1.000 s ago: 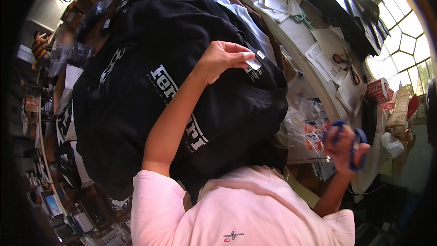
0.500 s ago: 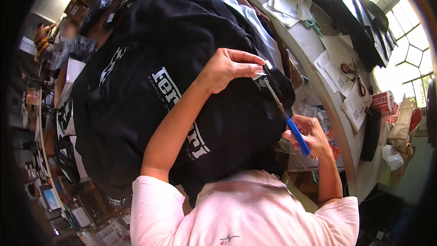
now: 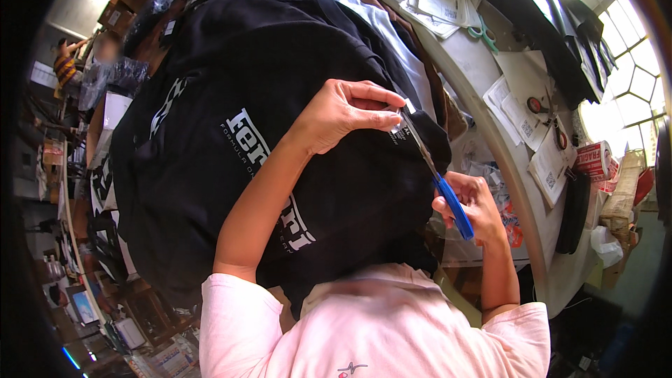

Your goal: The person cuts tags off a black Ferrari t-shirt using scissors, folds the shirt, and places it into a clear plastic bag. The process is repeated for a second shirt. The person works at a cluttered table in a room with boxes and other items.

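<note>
We see the scissors (image 3: 439,180), off by the table edge a second ago, now raised to the small tag (image 3: 404,113) on the black garment (image 3: 231,168) | left hand (image 3: 343,113) pinches the tag taut | right hand (image 3: 470,204) grips the blue handles, blades at the tag | the cut looks imminent.

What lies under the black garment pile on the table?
Under the black garment, white and brown fabric layers peek out at its far edge. The table beneath and anything deeper in the pile stay covered.
</note>
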`<state>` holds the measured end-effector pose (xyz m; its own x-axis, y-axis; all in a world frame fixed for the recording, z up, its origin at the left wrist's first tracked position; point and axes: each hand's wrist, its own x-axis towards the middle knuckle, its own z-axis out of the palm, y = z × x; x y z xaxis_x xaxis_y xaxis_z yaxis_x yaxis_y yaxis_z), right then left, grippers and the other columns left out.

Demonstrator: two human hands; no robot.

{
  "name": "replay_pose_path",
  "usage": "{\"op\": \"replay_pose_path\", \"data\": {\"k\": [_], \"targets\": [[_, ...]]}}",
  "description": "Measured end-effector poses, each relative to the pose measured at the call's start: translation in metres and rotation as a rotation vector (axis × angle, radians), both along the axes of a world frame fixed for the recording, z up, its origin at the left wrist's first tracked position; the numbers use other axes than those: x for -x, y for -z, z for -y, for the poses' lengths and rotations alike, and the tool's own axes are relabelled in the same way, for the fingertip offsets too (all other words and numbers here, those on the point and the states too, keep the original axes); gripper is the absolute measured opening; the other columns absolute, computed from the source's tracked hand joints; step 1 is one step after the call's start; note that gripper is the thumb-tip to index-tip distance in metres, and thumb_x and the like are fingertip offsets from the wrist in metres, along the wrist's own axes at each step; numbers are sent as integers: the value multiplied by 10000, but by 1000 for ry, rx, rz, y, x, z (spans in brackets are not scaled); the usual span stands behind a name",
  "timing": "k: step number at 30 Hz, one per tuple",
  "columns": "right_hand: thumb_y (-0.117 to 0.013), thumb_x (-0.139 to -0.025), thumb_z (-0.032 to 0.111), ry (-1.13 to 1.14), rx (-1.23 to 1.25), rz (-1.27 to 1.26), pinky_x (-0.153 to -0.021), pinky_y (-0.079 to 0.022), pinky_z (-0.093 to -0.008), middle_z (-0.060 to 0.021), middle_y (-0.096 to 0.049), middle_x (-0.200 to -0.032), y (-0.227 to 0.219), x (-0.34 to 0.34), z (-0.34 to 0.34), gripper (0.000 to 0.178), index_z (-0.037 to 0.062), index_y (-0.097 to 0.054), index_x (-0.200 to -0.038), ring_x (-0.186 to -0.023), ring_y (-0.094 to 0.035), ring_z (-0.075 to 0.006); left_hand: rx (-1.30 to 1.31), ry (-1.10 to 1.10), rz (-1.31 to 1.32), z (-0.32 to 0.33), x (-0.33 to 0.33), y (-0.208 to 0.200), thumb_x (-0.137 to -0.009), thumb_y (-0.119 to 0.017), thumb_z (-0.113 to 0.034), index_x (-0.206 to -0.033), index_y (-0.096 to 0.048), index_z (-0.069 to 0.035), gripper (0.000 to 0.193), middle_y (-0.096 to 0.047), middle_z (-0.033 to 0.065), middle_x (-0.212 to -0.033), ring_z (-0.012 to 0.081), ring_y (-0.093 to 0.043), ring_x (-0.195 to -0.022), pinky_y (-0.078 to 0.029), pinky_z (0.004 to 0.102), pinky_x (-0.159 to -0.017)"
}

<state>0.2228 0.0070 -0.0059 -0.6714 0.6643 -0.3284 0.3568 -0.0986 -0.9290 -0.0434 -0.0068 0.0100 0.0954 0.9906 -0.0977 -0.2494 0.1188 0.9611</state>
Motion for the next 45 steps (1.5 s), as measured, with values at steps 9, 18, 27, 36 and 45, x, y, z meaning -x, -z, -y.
{"op": "replay_pose_path", "data": {"k": [9, 18, 27, 36, 45], "targets": [[-752, -751, 303, 82, 86, -51, -455, -201, -217, 71, -356, -537, -4, 7, 1, 397, 57, -481, -594, -508, -309, -15, 32, 0, 26, -1, 0, 0, -739, -718, -3, -975, -663, 18, 243, -670, 112, -871, 155, -661, -771, -549, 245, -717], [-748, -756, 284, 50, 107, -85, -443, -237, -194, 63, -414, -516, -4, 4, -5, 339, 62, -531, -619, -467, -370, -10, 22, 6, 17, 0, 2, 1, -736, -725, -18, -981, -663, 18, 255, -668, 122, -866, 164, -665, -761, -553, 250, -711], [-741, -758, 293, 18, 142, -126, -405, -288, -170, 35, -470, -488, -5, 7, -12, 316, 56, -560, -653, -408, -436, -22, 30, 20, 12, -1, 4, 0, -733, -726, -16, -978, -665, 20, 255, -667, 123, -860, 171, -669, -770, -556, 259, -717], [-719, -779, 311, 30, 128, -136, -375, -282, -177, 29, -471, -476, -3, 8, -9, 330, 47, -569, -650, -380, -432, -33, 16, 21, 24, -1, 4, 2, -734, -722, -12, -978, -664, 18, 253, -667, 122, -863, 172, -669, -775, -559, 267, -722], [-695, -805, 299, 21, 187, -165, -358, -294, -188, 29, -444, -469, -6, 8, -6, 355, 55, -523, -613, -375, -436, -43, 4, 29, 6, -1, 4, 2, -736, -720, -11, -986, -663, 13, 258, -667, 119, -866, 177, -670, -780, -557, 268, -727]]}}
